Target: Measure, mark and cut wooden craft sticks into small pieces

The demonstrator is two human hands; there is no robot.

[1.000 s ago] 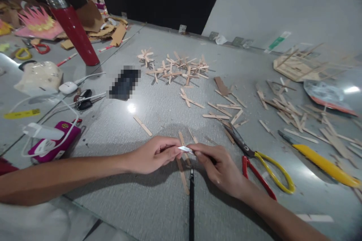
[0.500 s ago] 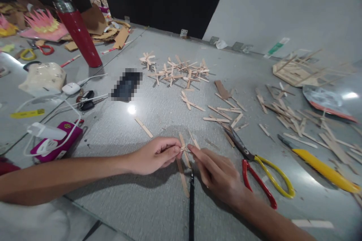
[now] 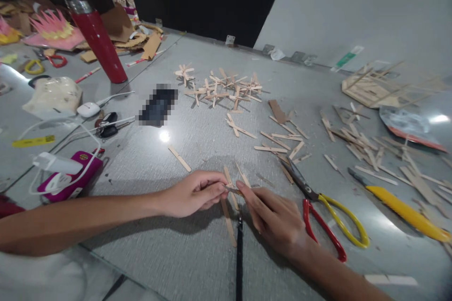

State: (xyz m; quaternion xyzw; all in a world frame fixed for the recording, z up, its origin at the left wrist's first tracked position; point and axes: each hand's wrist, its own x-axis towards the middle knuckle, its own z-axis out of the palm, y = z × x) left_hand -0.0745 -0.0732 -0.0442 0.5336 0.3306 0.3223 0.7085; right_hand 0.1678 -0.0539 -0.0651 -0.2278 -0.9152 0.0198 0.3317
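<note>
Both hands meet low in the middle of the view: the left hand (image 3: 192,194) and right hand (image 3: 273,216) pinch between their fingertips a small thin piece (image 3: 233,190), too small and shadowed to tell what it is made of. It sits just above the grey counter (image 3: 197,254), over a few flat wooden craft sticks (image 3: 228,216) partly hidden by the fingers. A black pen-like rod (image 3: 239,254) runs toward 6 o'clock and is cut off by the bottom edge.

At 3 o'clock of the right hand lie scissors with red and yellow handles (image 3: 325,216), touching nothing in hand. Farther at 3 o'clock rests a yellow-handled utility knife (image 3: 402,209), amid scattered wooden stick offcuts (image 3: 356,143). At 12 o'clock sits a cluster of glued stick crosses (image 3: 222,87). At 10 o'clock are a blurred-out dark rectangle (image 3: 157,105) and a tall red metal bottle (image 3: 97,40). At 9 o'clock lies a magenta box with white cables (image 3: 68,176).
</note>
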